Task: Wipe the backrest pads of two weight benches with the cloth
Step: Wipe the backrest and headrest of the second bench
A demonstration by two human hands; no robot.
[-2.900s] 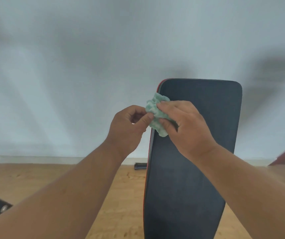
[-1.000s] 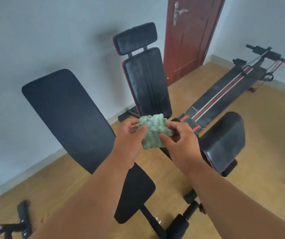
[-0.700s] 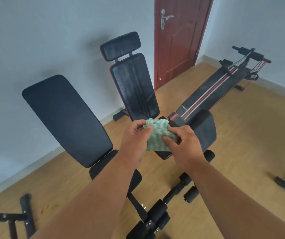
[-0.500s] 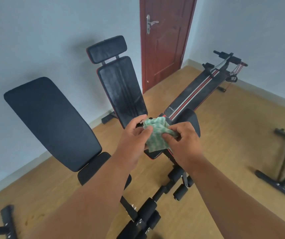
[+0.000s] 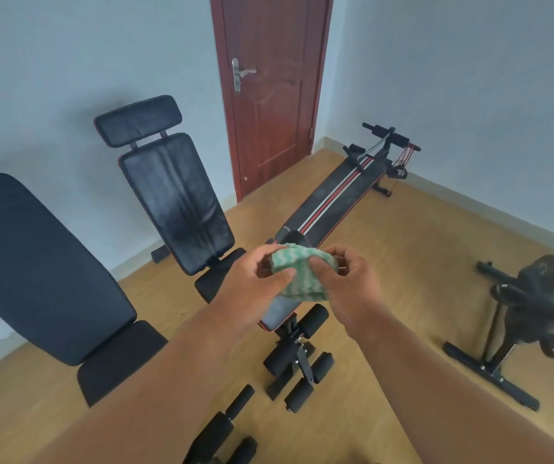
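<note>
A green-and-white patterned cloth (image 5: 297,272) is bunched between my left hand (image 5: 255,286) and my right hand (image 5: 346,283), both gripping it in mid-air. At the left stands a weight bench with a plain dark backrest pad (image 5: 37,266), tilted up. Behind my hands stands a second bench with a black stitched backrest pad (image 5: 178,202) and a headrest (image 5: 138,120). The cloth touches neither pad. My hands hide part of the second bench's seat.
A flat sit-up board (image 5: 336,199) with red and white stripes lies on the wooden floor toward a red-brown door (image 5: 269,88). Foam leg rollers (image 5: 299,366) sit below my hands. An exercise machine frame (image 5: 517,316) stands at the right.
The view has swung from close against the plain backrest pad out over the room and on to the right. Both hands still hold the cloth, now away from that pad.
</note>
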